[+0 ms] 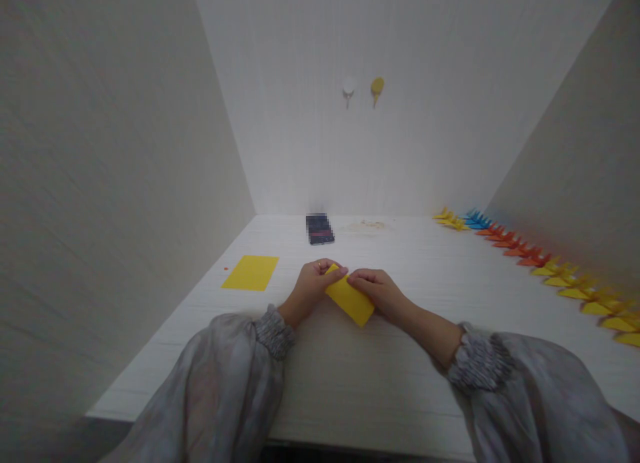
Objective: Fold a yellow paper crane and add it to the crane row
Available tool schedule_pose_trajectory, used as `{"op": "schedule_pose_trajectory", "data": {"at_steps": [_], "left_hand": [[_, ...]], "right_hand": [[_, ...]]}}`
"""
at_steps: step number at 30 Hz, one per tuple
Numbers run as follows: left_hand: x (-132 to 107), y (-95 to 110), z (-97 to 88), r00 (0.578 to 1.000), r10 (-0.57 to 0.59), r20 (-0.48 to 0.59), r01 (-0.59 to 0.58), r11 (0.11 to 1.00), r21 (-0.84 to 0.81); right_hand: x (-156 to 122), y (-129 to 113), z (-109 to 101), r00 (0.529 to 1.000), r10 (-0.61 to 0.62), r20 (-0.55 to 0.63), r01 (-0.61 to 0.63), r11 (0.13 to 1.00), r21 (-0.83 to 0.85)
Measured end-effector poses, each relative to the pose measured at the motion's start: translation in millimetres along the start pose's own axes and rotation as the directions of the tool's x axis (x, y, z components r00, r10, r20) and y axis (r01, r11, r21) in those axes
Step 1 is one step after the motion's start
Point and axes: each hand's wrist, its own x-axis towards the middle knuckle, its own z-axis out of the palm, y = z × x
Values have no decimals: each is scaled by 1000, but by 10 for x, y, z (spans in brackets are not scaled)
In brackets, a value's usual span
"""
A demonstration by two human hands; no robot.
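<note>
A folded rectangle of yellow paper (pixel 353 301) is held between my two hands, tilted down toward the lower right. My left hand (pixel 316 281) pinches its upper left corner, with the thumb on top and a ring on one finger. On the top right edge, my right hand (pixel 377 288) grips the same paper between thumb and fingers. The fingers behind the paper are partly hidden. Flat on the table to the left of my hands lies a yellow square sheet of paper (pixel 251 273).
A phone (pixel 320 229) with a blurred screen lies at the back of the white table (pixel 410 389). Folded paper cranes in yellow (pixel 575 286), orange (pixel 515 244) and blue (pixel 475 219) line the right side. Two hooks (pixel 377 87) are on the back wall; walls stand on both sides.
</note>
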Motion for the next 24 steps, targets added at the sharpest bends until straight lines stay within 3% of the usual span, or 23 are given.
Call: {"op": "schedule_pose_trajectory", "data": {"at_steps": [3, 11, 24], "left_hand": [[18, -33, -13, 999, -35, 8, 36, 999, -11], [39, -84, -44, 992, -92, 85, 78, 986, 150], [117, -150, -128, 986, -2, -166, 27, 988, 154]], "right_hand": [[4, 1, -24, 1000, -20, -3, 20, 998, -66], [20, 8, -62, 999, 39, 36, -31, 981, -194], [112, 43, -252, 998, -66, -19, 62, 988, -140]]}}
